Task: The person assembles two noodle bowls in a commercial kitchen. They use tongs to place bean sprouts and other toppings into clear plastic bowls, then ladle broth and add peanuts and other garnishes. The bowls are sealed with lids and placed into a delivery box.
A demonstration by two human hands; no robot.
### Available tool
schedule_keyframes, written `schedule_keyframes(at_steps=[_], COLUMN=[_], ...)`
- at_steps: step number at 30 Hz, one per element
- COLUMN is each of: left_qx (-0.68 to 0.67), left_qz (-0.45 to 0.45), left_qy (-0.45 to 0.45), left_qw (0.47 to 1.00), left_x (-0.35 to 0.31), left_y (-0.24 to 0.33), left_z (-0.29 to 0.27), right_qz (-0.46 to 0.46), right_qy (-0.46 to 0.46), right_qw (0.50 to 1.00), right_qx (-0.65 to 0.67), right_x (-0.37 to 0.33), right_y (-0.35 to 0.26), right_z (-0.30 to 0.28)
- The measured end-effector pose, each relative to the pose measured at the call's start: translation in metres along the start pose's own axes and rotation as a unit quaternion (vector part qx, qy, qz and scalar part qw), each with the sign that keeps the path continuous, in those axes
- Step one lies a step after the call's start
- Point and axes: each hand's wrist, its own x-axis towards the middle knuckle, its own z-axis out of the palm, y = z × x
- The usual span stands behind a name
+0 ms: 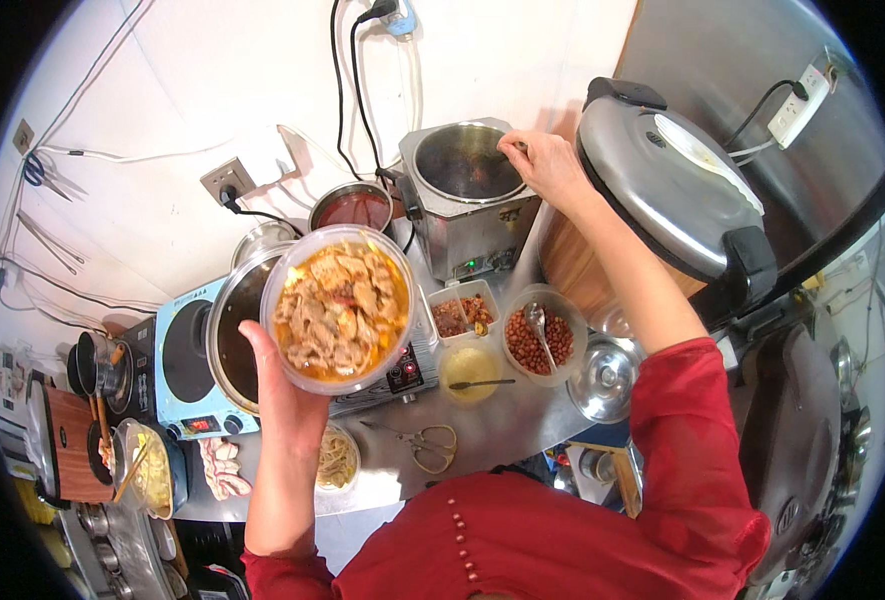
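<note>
My left hand [287, 400] grips a clear round plastic bowl [274, 352] from its near left side, raised over the counter. Sliced meat [337, 310] in orange, oily broth fills it. At the far right my right hand [547, 167] is closed in a pinch at the rim of a square steel cooker [459, 238]. What those fingers hold, if anything, is too small to make out. Dark liquid shows in the cooker's round well [467, 170]. Behind the raised bowl, a steel pot [224, 320] is partly hidden.
A light-blue hot plate [177, 345] stands left. Scissors [424, 446] lie near the front edge beside a tub of pale strips [338, 462]. Tubs of peanuts [532, 352], chili [462, 308] and yellow paste [462, 365] crowd the middle. A large rice cooker [652, 190] rises at right.
</note>
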Motion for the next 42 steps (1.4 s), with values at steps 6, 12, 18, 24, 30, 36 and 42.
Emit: schedule_keyframes(at_steps=[6, 12, 18, 24, 30, 36, 42], left_qx=[-0.055, 0.012, 0.006, 0.042, 0.068, 0.065, 0.067], left_qz=[0.010, 0.003, -0.024, -0.034, -0.047, -0.037, -0.039], left_qy=[-0.011, -0.002, 0.004, 0.026, 0.040, 0.033, 0.056], left_qw=[0.998, 1.000, 1.000, 0.998, 0.996, 0.997, 0.995], left_x=[0.045, 0.072, 0.090, 0.101, 0.106, 0.107, 0.107], left_y=[-0.005, -0.008, -0.019, -0.021, -0.022, -0.022, -0.021], left_z=[0.005, 0.002, 0.001, 0.002, 0.004, 0.000, 0.000], right_qz=[0.131, 0.259, 0.211, 0.180, 0.146, 0.138, 0.119], right_qy=[0.034, 0.097, 0.119, 0.062, 0.019, 0.006, 0.004], right_qw=[0.990, 0.914, 0.891, 0.892, 0.892, 0.914, 0.924], right_qx=[0.048, 0.296, 0.384, 0.411, 0.426, 0.381, 0.363], right_x=[0.003, 0.021, 0.039, 0.029, 0.010, 0.002, -0.003], right_y=[0.004, -0.003, -0.046, -0.095, -0.130, -0.150, -0.155], right_z=[0.017, -0.020, -0.086, -0.108, -0.100, -0.094, -0.089])
